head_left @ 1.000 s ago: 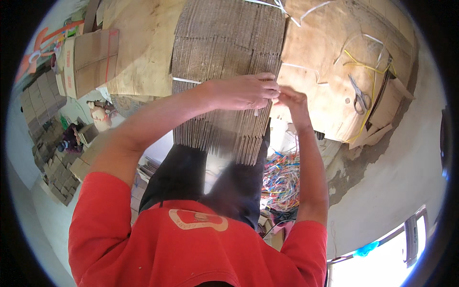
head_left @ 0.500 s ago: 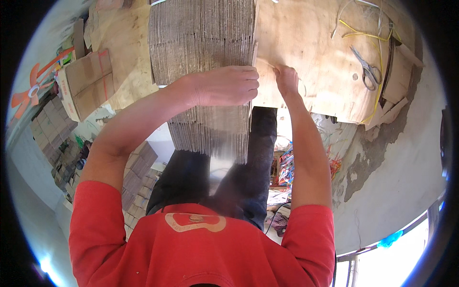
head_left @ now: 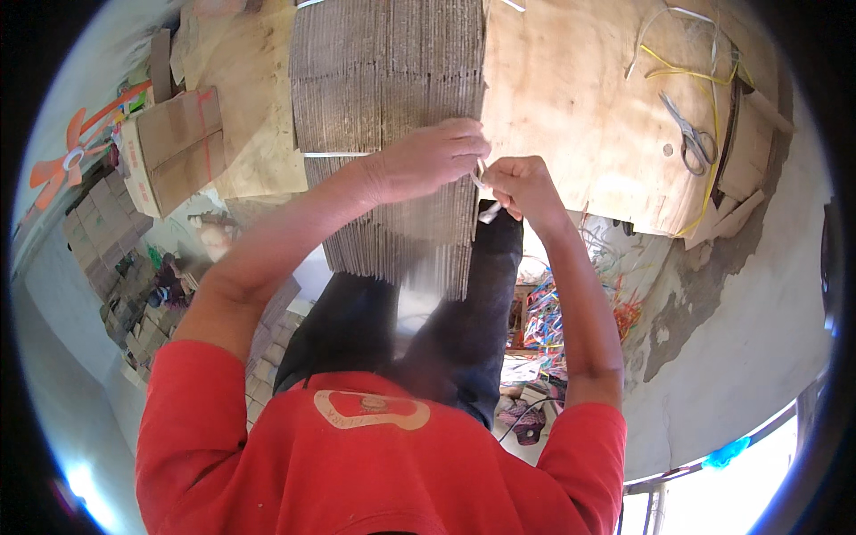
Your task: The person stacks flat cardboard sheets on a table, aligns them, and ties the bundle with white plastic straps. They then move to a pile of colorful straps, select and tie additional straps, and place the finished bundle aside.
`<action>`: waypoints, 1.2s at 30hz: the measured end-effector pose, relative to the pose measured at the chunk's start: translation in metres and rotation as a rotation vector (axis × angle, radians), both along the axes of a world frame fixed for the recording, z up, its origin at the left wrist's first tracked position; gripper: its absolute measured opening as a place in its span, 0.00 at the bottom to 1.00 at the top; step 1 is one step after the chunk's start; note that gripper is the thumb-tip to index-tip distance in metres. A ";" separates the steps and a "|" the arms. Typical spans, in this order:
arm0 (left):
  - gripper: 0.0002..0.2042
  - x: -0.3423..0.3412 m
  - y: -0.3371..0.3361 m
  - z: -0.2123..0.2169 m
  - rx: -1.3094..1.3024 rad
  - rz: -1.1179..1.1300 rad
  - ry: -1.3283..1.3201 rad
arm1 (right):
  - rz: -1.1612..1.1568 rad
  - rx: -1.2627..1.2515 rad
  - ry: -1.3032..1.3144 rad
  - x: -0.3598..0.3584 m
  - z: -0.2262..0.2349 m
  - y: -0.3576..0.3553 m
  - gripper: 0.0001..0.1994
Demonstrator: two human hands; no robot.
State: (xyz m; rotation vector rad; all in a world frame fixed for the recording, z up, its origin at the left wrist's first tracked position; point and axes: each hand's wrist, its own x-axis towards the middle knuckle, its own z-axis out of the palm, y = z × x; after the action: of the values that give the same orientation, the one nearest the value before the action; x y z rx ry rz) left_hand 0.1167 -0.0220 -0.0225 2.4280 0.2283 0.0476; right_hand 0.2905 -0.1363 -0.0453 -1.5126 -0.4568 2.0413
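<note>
A thick stack of grey-brown corrugated cardboard sheets (head_left: 388, 107), standing on edge, lies across the table's front and juts out over my legs. A white strap (head_left: 334, 154) runs across the stack and passes under my left hand (head_left: 437, 156). That hand rests over the stack's right part, its fingers curled and closed on the strap at the right edge. Just beside it, my right hand (head_left: 528, 189) pinches the same strap, whose loose end hangs below the fingers. The two hands nearly touch; the exact loop between them is partly hidden.
On the wooden table (head_left: 580, 116) to the right lie scissors (head_left: 691, 138) and yellow strapping (head_left: 709, 80). A cardboard box (head_left: 174, 147) stands at the left, near an orange fan (head_left: 71, 160). Tangled coloured straps (head_left: 548, 316) lie below the table.
My right hand has come nearer and turned inward, drawing the strap beside my left hand. My left hand stays at the stack's right edge. The view has shifted slightly.
</note>
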 end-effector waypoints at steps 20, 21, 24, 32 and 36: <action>0.04 -0.021 -0.029 0.014 -1.178 0.652 -0.139 | -0.379 0.239 0.165 0.006 0.025 0.000 0.11; 0.04 -0.018 -0.032 0.014 -1.179 0.665 -0.175 | -0.317 0.237 0.159 -0.007 0.015 -0.007 0.10; 0.04 -0.016 -0.033 0.016 -1.177 0.770 -0.213 | -0.274 0.196 0.206 -0.029 0.013 -0.004 0.10; 0.04 -0.016 -0.033 0.027 -1.116 0.867 -0.237 | -0.548 0.524 -0.094 -0.049 0.007 -0.006 0.08; 0.03 -0.011 -0.027 0.031 -1.132 0.932 -0.176 | -0.460 0.543 -0.179 -0.055 0.002 0.002 0.05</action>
State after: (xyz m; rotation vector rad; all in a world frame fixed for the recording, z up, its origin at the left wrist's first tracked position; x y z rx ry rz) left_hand 0.1053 -0.0495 0.0089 1.0433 0.9757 0.4159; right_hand 0.2351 -0.1348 -0.0436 -1.3105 -0.6073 1.3011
